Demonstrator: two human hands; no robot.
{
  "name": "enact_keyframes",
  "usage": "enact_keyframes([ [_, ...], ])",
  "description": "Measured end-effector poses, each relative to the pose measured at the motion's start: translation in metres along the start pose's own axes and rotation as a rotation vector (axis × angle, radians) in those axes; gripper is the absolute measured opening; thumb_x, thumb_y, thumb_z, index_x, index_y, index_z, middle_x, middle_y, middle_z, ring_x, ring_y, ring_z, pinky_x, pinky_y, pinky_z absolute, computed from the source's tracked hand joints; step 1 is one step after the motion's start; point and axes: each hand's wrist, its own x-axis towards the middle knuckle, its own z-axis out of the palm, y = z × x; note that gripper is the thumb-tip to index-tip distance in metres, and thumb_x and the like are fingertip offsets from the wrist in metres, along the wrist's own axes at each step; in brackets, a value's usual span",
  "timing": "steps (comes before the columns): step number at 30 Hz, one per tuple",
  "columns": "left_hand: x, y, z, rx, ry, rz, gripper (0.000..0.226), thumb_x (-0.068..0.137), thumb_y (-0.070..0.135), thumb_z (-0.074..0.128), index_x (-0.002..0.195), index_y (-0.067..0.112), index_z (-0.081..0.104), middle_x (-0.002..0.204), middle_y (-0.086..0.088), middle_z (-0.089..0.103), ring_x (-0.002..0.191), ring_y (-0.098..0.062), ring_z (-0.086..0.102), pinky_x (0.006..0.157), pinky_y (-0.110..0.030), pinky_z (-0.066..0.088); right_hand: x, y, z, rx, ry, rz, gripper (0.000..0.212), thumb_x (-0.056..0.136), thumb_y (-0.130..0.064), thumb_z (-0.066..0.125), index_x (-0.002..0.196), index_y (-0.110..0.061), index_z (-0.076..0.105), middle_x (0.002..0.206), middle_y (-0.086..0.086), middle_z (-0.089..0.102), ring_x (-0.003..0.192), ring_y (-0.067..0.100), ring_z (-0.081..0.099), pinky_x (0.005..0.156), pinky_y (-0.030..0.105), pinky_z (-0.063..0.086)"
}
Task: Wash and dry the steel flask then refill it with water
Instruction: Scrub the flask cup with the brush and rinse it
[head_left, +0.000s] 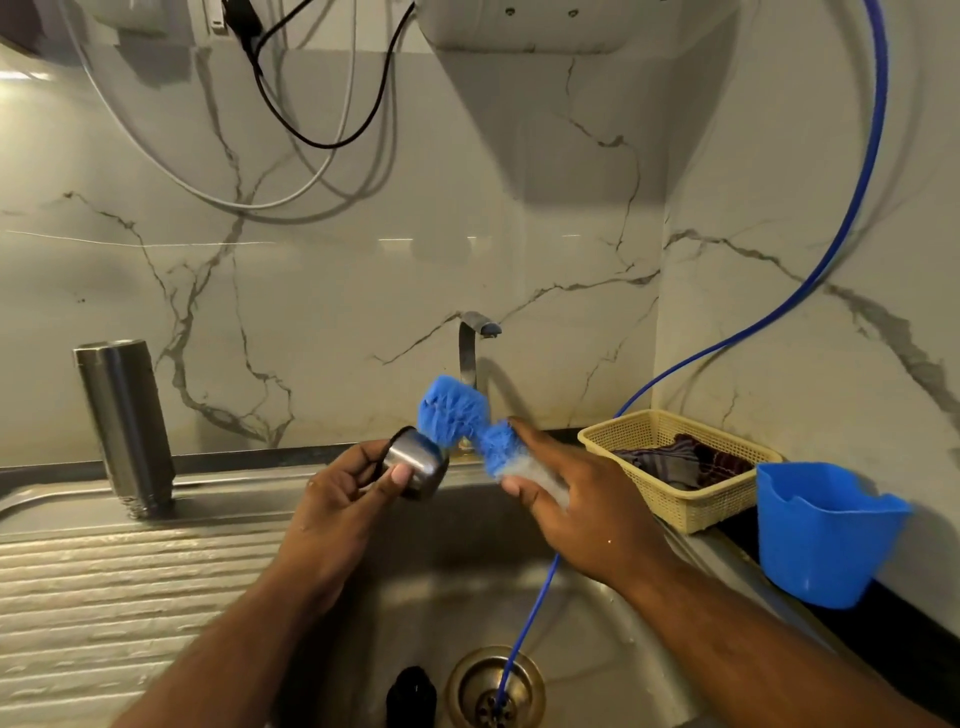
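Our left hand (343, 499) grips the steel cap (415, 462) over the sink (441, 587), and our right hand (576, 514) holds the blue brush (457, 415). The flask (124, 421) stands mouth down on the drainboard (104, 582). We should turn the cap so the bristles reach inside.

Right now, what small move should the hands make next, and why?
Probably rub the blue brush over the steel cap: the left hand holds the cap above the sink, and the right hand holds the brush with bristles against it.
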Motion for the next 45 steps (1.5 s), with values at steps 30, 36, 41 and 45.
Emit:
enact_keyframes([
  [30, 0.005, 0.006, 0.001, -0.69, 0.213, -0.338, 0.035, 0.106, 0.026, 0.041, 0.125, 0.001, 0.058, 0.12, -0.023, 0.071, 0.111, -0.033, 0.071, 0.092, -0.045, 0.06, -0.002, -0.011, 0.012, 0.153, -0.07, 0.035, 0.06, 0.093, -0.071, 0.049, 0.145, -0.071, 0.018, 0.131, -0.016, 0.064, 0.115, 0.004, 0.062, 0.095, 0.038, 0.056],
  [36, 0.008, 0.013, -0.005, -1.048, 0.288, -0.449, 0.039, 0.109, 0.025, 0.037, 0.139, 0.003, 0.049, 0.123, -0.031, 0.066, 0.107, -0.038, 0.071, 0.068, -0.044, 0.064, -0.002, -0.02, 0.012, 0.163, -0.079, -0.027, 0.063, 0.093, -0.065, 0.052, 0.148, -0.067, 0.022, 0.133, -0.02, 0.061, 0.117, -0.003, 0.057, 0.098, 0.035, 0.054],
  [41, 0.004, 0.021, 0.009, -1.076, 0.309, -0.469, 0.026, 0.106, 0.01, 0.038, 0.12, -0.001, 0.057, 0.101, -0.031, 0.073, 0.083, -0.035, 0.077, 0.057, -0.035, 0.063, -0.002, -0.025, 0.012, 0.216, -0.035, -0.046, 0.06, 0.093, -0.06, 0.055, 0.143, -0.068, 0.024, 0.123, -0.031, 0.058, 0.113, -0.014, 0.053, 0.089, 0.007, 0.046],
  [45, 0.005, 0.025, 0.002, -1.073, 0.388, -0.437, 0.023, 0.106, 0.006, 0.036, 0.113, 0.0, 0.058, 0.091, -0.028, 0.075, 0.073, -0.031, 0.077, 0.053, -0.031, 0.061, -0.004, -0.02, 0.01, 0.149, -0.102, -0.055, 0.058, 0.092, -0.066, 0.052, 0.138, -0.077, 0.02, 0.133, -0.029, 0.054, 0.118, -0.01, 0.052, 0.098, 0.022, 0.049],
])
